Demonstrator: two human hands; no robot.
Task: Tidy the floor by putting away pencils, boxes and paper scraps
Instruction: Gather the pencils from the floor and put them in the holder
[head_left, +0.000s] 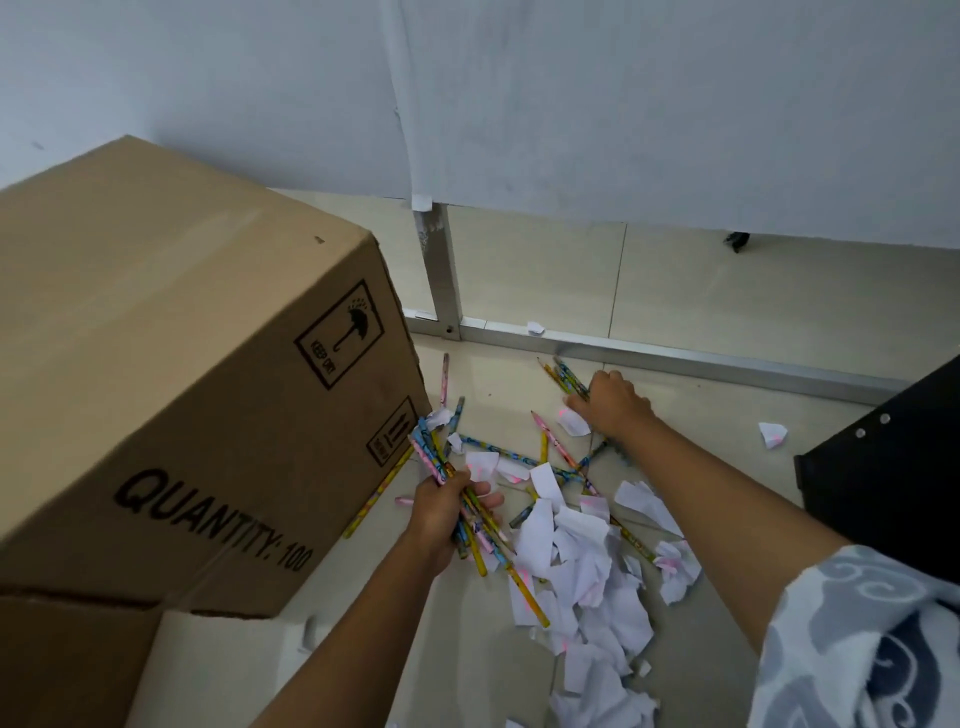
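The left hand (445, 512) grips a bunch of colourful wooden pencils (470, 512). The right hand (615, 400), fingers curled, pinches more pencils (566, 376); best lift these gently together.

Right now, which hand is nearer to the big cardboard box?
Left. The left hand grips a bunch of pencils just beside the box. The right hand is farther away, gripping other pencils near the metal rail.

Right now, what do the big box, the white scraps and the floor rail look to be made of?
Box: brown corrugated cardboard, matte, printed black, fluted edge showing at the flap. Scraps: thin white paper, torn and creased. Rail: probably metal, silvery with a dull sheen.
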